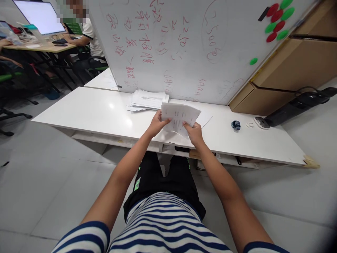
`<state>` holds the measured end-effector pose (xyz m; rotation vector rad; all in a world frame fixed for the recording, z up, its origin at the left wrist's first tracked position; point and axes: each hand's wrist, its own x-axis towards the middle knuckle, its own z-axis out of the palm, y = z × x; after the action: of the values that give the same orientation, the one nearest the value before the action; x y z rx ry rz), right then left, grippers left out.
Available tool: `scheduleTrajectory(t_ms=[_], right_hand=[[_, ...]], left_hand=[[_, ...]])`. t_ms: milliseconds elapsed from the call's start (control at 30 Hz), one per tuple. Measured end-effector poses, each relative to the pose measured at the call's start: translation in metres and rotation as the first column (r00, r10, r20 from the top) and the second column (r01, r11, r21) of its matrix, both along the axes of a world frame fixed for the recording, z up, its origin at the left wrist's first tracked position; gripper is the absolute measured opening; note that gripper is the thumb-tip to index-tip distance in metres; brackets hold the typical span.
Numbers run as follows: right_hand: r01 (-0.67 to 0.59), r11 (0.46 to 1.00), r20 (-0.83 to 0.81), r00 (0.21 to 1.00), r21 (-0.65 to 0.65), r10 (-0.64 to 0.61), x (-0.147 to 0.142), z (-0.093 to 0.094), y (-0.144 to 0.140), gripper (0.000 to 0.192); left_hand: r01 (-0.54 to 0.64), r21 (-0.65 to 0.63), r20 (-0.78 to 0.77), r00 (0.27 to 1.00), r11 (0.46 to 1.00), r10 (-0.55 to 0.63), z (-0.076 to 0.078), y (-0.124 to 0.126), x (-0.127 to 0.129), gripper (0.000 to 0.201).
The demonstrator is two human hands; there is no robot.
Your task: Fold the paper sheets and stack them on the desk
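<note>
Printed sheets point(177, 114) are being held over the bench point(65, 112), front-right of the paper pile point(149, 100), the grip of left hand point(158, 123) and right hand point(195, 133) being clamped on them. Handling seems unfinished; what remains cannot be told.

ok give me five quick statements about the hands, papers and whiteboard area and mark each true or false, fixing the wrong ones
1. The left hand and right hand both hold printed paper. True.
2. The paper pile lies to the right of the held paper. False: the paper pile lies to its left, on the white table.
3. Red handwriting shows on the whiteboard. True.
4. All the round magnets are red. False: the round magnets are red and green.
5. Cardboard boxes stand to the right of the whiteboard. True.
</note>
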<state>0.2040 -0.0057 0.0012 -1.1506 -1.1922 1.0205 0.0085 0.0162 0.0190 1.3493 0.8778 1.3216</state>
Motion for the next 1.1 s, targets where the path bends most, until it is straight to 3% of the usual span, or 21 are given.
scheduleTrajectory(t_ms=[100, 167, 267, 433, 500, 567, 633, 667, 733, 800, 867, 933, 1000, 1100], right_hand=[[-0.036, 0.994, 0.054, 0.998, -0.107, 0.042, 0.0, -0.006, -0.004, 0.047], [-0.055, 0.991, 0.079, 0.995, -0.123, 0.065, 0.0, -0.01, -0.005, 0.048], [-0.013, 0.996, 0.118, 0.993, -0.084, 0.023, 0.0, -0.016, -0.007, 0.049], [-0.068, 0.998, 0.27, 0.96, -0.012, 0.069, -0.002, -0.019, -0.017, 0.049], [-0.027, 0.999, 0.336, 0.942, 0.038, 0.012, 0.0, -0.016, -0.025, 0.048], [0.036, 0.991, 0.425, 0.901, 0.128, -0.088, 0.004, -0.013, -0.034, 0.048], [0.067, 0.96, 0.537, 0.817, 0.271, -0.209, 0.008, -0.012, -0.043, 0.05], [0.053, 0.937, 0.599, 0.756, 0.346, -0.264, 0.01, -0.012, -0.047, 0.054], [-0.055, 0.896, 0.733, 0.598, 0.441, -0.324, 0.012, -0.016, -0.055, 0.064], [-0.197, 0.875, 0.846, 0.417, 0.442, -0.334, 0.012, -0.022, -0.062, 0.07], [-0.28, 0.878, 0.91, 0.265, 0.389, -0.319, 0.01, -0.029, -0.069, 0.074], [-0.299, 0.894, 0.94, 0.176, 0.333, -0.291, 0.009, -0.036, -0.076, 0.075], [-0.305, 0.915, 0.963, 0.135, 0.265, -0.234, 0.011, -0.041, -0.083, 0.075], [-0.317, 0.939, 0.983, 0.161, 0.131, -0.083, 0.021, -0.048, -0.095, 0.071]], left_hand=[[0.012, -0.164, -0.015, 1.0, 0.986, -0.015, -0.014, 0.0, -0.002, 0.058], [-0.007, -0.201, -0.065, 0.998, 0.979, -0.006, -0.022, -0.004, 0.0, 0.054], [-0.032, -0.174, -0.147, 0.989, 0.984, 0.006, -0.029, -0.009, 0.007, 0.046], [-0.11, -0.136, -0.171, 0.982, 0.985, 0.086, -0.031, -0.016, 0.017, 0.042], [-0.12, -0.103, -0.167, 0.981, 0.987, 0.102, -0.028, -0.02, 0.019, 0.043], [-0.208, -0.072, -0.145, 0.97, 0.975, 0.196, -0.023, -0.026, 0.02, 0.051], [-0.282, -0.127, -0.047, 0.959, 0.951, 0.278, -0.017, -0.035, 0.021, 0.063], [-0.241, -0.194, 0.037, 0.967, 0.951, 0.253, -0.014, -0.04, 0.022, 0.066], [0.0, -0.323, 0.239, 0.968, 0.946, 0.081, -0.008, -0.05, 0.021, 0.069], [0.252, -0.373, 0.391, 0.915, 0.893, -0.095, -0.005, -0.059, 0.02, 0.076], [0.366, -0.41, 0.433, 0.884, 0.836, -0.175, -0.005, -0.064, 0.018, 0.075], [0.375, -0.479, 0.379, 0.904, 0.794, -0.198, -0.008, -0.066, 0.016, 0.063], [0.3, -0.557, 0.247, 0.95, 0.774, -0.191, -0.014, -0.066, 0.014, 0.054], [0.15, -0.554, 0.039, 0.987, 0.819, -0.154, -0.026, -0.067, 0.013, 0.049]])
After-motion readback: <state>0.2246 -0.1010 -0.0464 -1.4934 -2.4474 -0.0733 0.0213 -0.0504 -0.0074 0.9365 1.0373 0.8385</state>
